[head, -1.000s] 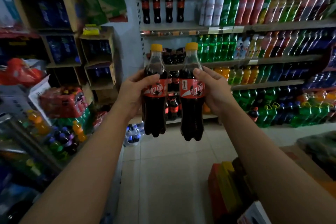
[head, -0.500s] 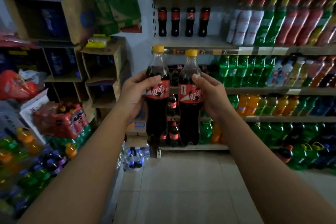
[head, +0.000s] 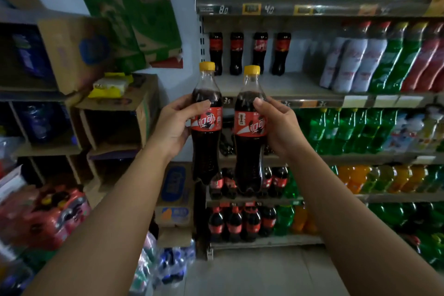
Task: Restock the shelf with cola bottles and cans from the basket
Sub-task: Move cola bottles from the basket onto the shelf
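I hold two bottles up in front of the drinks rack. My left hand [head: 174,125] grips the left cola bottle [head: 206,151] at its red label. The thumb lies across the front just above the label and the other fingers are curled round the back, so they are clamped on the bottle. My right hand [head: 280,127] grips the right cola bottle [head: 249,163] in the same way, with the thumb on the front at the shoulder and the fingers wrapped behind.

Both bottles are upright and have yellow caps. They hang in the air just beside each other with a narrow gap between them, and neither stands on a shelf. The left one is a little higher than the right one.

Behind their necks is the shelf [head: 288,84], which is bare along its front edge near the left end. At the back of it, toward the left end, four small cola bottles [head: 259,53] stand in a row, apart from each other. Further right on the same shelf stand white bottles [head: 353,65], then green and red ones. At the left end of the shelves below are the lower cola bottles [head: 234,223], partly hidden behind the two that I hold. Left of the rack are stacked cardboard boxes [head: 115,125].
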